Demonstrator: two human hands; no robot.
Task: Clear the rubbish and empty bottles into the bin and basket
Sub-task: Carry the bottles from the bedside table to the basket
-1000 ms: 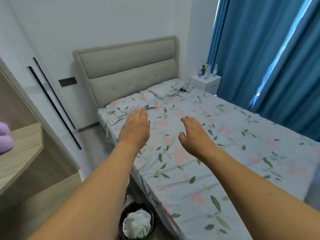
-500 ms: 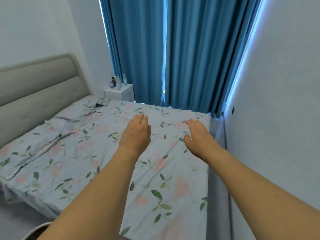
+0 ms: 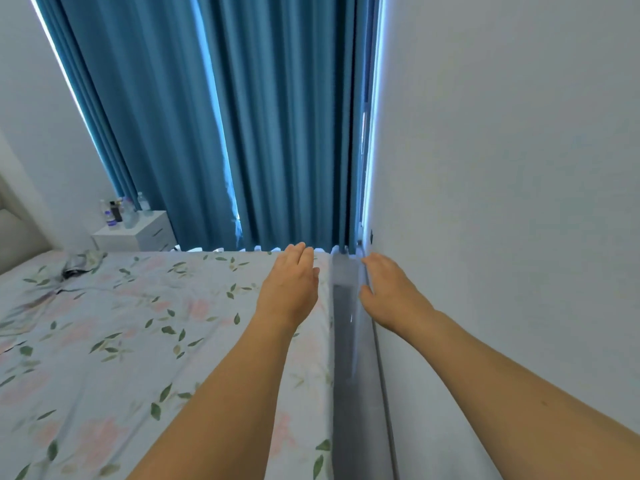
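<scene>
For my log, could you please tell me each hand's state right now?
Left hand: open, holding nothing.
Right hand: open, holding nothing.

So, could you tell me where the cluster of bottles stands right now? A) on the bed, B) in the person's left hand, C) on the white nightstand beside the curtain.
C: the bottles stand on the white nightstand by the blue curtain, far from both empty hands.

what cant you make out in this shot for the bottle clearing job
- Bin and basket: outside the head view's frame.
- Bottles on the white nightstand: too small and far to tell empty from full.
- Dark item on the bed: too blurred to identify.
- Left hand and right hand: palms face away.
</scene>
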